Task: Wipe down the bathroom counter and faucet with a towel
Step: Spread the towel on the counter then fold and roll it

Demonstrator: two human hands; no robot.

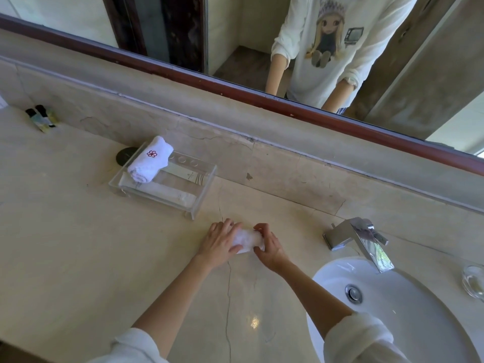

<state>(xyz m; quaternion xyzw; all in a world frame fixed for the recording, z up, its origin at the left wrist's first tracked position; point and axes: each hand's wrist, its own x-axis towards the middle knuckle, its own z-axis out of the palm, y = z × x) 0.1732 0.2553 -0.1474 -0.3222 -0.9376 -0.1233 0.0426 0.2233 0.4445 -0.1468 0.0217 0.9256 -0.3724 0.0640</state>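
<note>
A small white rolled towel (pixel 246 240) lies on the beige marble counter (pixel 78 231), in the middle, left of the sink. My left hand (pixel 220 243) rests on its left end, fingers spread over it. My right hand (pixel 268 244) pinches its right end with bent fingers. The chrome faucet (pixel 361 239) stands to the right, its spout leaning over the white oval sink (pixel 392 310). Neither hand touches the faucet.
A clear acrylic tray (pixel 201 189) behind my hands holds a second rolled white towel (pixel 150 159) with a red flower logo and flat packets. A black round lid (pixel 125 154) and small toiletry bottles (pixel 42 119) sit far left. A glass dish (pixel 474 281) lies right of the sink. The mirror (pixel 262 35) lines the back.
</note>
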